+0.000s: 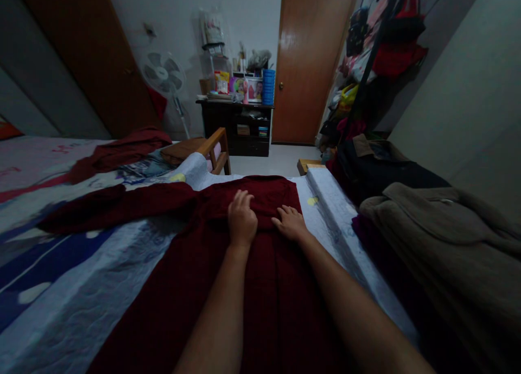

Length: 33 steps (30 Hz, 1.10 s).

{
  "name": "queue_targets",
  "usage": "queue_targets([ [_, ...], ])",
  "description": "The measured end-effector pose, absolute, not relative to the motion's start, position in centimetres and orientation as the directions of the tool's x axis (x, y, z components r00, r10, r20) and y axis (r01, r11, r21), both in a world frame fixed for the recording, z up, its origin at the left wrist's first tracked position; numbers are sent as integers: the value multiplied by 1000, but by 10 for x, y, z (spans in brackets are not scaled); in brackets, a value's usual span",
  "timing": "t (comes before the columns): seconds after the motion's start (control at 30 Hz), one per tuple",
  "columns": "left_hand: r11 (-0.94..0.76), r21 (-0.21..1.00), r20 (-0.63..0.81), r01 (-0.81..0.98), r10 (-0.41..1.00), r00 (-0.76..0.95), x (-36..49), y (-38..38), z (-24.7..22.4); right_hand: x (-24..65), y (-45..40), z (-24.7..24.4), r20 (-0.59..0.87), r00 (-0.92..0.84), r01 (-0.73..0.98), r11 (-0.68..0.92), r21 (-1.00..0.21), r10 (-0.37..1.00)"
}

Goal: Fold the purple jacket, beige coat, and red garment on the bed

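A long dark red garment, possibly a coat (pixel 260 287), lies spread out in front of me, its upper end farthest away. One sleeve (pixel 158 200) stretches off to the left; on the right side no sleeve sticks out. My left hand (pixel 243 217) is over the upper part of the cloth, fingers extended and slightly bent, holding nothing. To its right, my right hand (pixel 290 222) lies flat on the garment near its right edge with fingers apart. A seam or fold runs down the middle of the cloth below my hands.
Under the garment is a light blue quilted cover (pixel 134 287). Folded clothes, with a grey-brown coat (pixel 443 222) on top, are piled at right. More clothes (pixel 126 151) lie at left. Beyond stand a wooden chair (pixel 220 146), a fan (pixel 165 75), a dark cabinet (pixel 215 124) and a door (pixel 313 64).
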<state>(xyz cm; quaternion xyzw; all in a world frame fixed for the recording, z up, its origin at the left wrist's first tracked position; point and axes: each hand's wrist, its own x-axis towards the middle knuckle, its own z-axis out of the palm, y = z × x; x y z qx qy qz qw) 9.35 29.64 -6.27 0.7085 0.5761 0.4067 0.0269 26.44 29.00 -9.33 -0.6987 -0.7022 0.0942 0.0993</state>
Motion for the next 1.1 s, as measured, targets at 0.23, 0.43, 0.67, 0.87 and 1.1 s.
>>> queue_targets([
  [0.23, -376, 346, 177, 860, 926, 333, 125, 285, -86, 292, 324, -97, 149, 75, 953, -27, -302, 986],
  [0.43, -287, 266, -55, 920, 949, 312, 132, 275, -92, 294, 342, -112, 58, 85, 957, -65, -283, 995],
  [0.67, -251, 266, -150, 930, 943, 298, 135, 275, -94, 309, 371, -107, 13, 120, 957, -112, -268, 993],
  [0.87, -243, 284, -171, 928, 939, 299, 135, 276, -94, 315, 384, -108, 3, 120, 959, -115, -258, 993],
  [1.1, -264, 291, -147, 919, 937, 316, 134, 278, -97, 309, 363, -106, 9, 94, 953, -87, -291, 996],
])
